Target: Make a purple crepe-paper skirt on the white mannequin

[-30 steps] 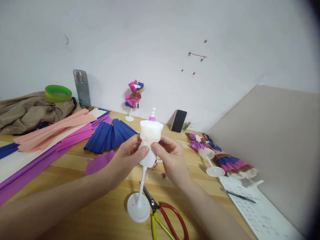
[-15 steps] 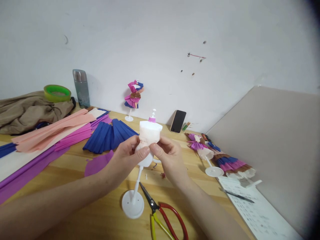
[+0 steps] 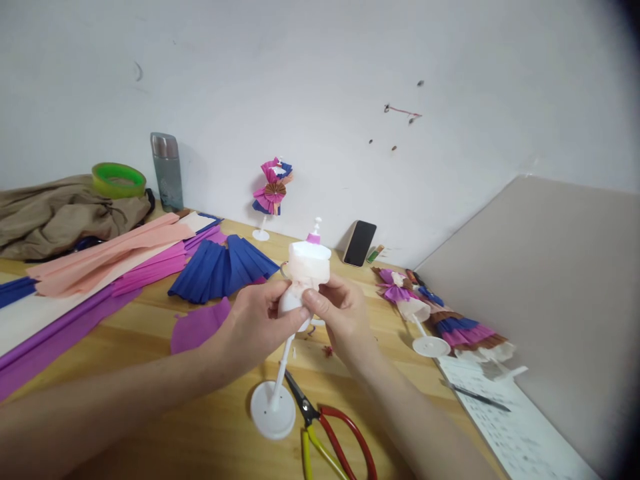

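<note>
A small white dress form [image 3: 310,257] on a stand with a round base leans slightly, its torso between my two hands. Pale paper wraps its chest and waist, and a pink band circles the neck. My left hand [image 3: 260,320] grips the torso from the left, thumb across the front. My right hand [image 3: 345,320] pinches the waist from the right, with its thumb on the pale paper. Below, scissors [image 3: 313,417] with red and yellow handles lie on the wooden table [image 3: 200,413]. A purple paper piece [image 3: 200,327] is beside my left hand.
Pleated blue paper [image 3: 220,267] and long coloured paper strips [image 3: 115,260] lie left. A bottle [image 3: 167,173], a tape roll [image 3: 119,180] and a decorated dress form [image 3: 273,190] stand at the back. A phone [image 3: 360,243] leans on the wall. Dressed forms [image 3: 460,327] and a notepad [image 3: 500,400] lie right.
The dress form has shifted slightly right in view, its base too. My fingers stay at its waist, with my left thumb a little lower.
</note>
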Available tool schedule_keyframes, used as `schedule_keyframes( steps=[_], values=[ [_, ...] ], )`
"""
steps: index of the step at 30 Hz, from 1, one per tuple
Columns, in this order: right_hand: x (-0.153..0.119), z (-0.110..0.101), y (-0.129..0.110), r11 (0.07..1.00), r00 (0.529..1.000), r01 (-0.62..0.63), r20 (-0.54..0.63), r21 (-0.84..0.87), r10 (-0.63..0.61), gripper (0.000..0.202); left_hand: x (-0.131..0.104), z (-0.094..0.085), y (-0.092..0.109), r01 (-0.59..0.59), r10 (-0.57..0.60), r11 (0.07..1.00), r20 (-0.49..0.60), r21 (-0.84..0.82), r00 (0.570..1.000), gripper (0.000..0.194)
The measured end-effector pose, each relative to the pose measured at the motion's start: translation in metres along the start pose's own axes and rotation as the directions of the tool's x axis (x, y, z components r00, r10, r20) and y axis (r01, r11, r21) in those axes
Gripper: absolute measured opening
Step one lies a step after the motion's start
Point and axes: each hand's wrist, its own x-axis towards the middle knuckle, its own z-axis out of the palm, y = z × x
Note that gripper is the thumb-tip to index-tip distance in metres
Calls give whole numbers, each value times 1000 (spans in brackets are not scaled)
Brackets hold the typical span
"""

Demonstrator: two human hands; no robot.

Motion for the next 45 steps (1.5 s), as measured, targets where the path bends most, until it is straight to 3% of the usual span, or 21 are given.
schedule_keyframes(
  steps=[4,15,19,23,25,28,31,35,38,45],
  values=[
    [0,2,1,998,1000,8,3,58,-8,21,-3,2,3,-3,11,989,-52,147,999,26],
    [3,-6,2,998,993,-62,97,5,61,34,-4,2,-3,5,11,985,-96,170,995,19],
    [3,-6,5,996,993,-84,80,28,82,24,-2,-2,-5,-38,44,988,-38,150,998,19],
    [3,-5,7,993,991,-104,94,60,98,25,1,-18,9,-75,62,979,78,188,995,33],
    [4,-4,8,993,992,-101,84,60,96,28,2,-27,18,-123,119,977,33,175,992,40],
    [5,-4,10,994,994,-93,56,65,89,31,5,-37,25,-152,168,978,-115,143,979,32],
    [6,-3,12,996,996,-83,19,40,82,29,8,-41,25,-157,194,969,-197,190,961,30],
    [6,-2,10,997,997,-73,15,10,73,27,9,-38,20,-138,186,941,-130,309,974,34],
    [6,-1,7,997,997,-76,19,-19,76,25,11,-33,16,-149,182,946,-90,289,979,29],
    [2,1,4,993,993,-118,21,-27,119,27,5,-35,23,-196,262,929,-182,315,948,29]
  ],
)
